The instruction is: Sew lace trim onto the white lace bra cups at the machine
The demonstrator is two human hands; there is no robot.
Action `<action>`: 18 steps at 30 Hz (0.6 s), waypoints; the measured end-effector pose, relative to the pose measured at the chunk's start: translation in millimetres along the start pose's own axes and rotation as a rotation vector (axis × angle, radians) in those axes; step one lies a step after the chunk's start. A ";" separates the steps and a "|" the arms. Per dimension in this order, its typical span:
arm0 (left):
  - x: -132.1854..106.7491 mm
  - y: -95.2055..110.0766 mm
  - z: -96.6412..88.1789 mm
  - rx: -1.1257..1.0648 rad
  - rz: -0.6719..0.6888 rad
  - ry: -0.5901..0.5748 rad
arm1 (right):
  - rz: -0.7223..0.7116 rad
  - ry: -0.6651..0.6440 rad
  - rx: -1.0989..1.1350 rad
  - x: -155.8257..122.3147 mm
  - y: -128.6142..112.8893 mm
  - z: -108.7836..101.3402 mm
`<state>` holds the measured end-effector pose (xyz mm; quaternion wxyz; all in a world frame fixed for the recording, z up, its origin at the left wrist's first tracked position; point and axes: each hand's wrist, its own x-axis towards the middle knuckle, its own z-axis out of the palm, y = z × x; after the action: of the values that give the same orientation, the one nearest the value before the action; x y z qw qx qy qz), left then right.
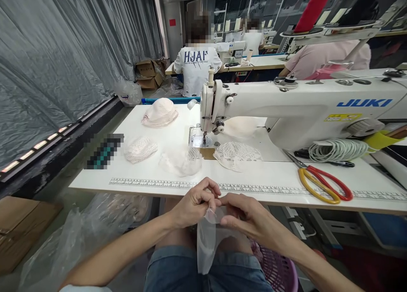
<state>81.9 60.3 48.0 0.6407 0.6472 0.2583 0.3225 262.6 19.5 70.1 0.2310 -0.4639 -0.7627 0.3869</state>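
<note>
And we have our left hand (199, 202) pinching the sheer white fabric (206, 245) at its top, the cloth dangling below that grip, over our denim shorts (171, 268)! Our right hand (243, 211) curves in just beside it; whether it grasps too, we can't tell. Ahead of the grip, a lace piece (237, 154) lies before the sewing machine (299, 96); rightward, scissors (304, 167).

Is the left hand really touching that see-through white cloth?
Touching. The head view shows the left hand pinching the sheer cloth near its top.
</note>
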 end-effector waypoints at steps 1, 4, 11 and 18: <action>1.1 0.4 0.9 -0.004 0.007 -0.008 | -0.032 0.021 -0.009 1.2 -0.2 0.7; -0.4 1.4 1.8 -0.064 -0.004 0.007 | -0.108 0.111 0.017 1.8 -0.9 1.2; -16.5 -4.7 22.1 -0.141 -0.087 -0.023 | -0.079 0.295 -0.251 -11.8 -8.5 2.8; -8.9 -18.2 38.7 0.142 -0.093 0.117 | -0.030 0.392 -0.272 -27.2 5.9 -5.6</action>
<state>106.5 28.8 30.2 0.5912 0.6583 0.3475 0.3104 282.3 -0.9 68.8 0.3159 -0.5456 -0.7551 0.1798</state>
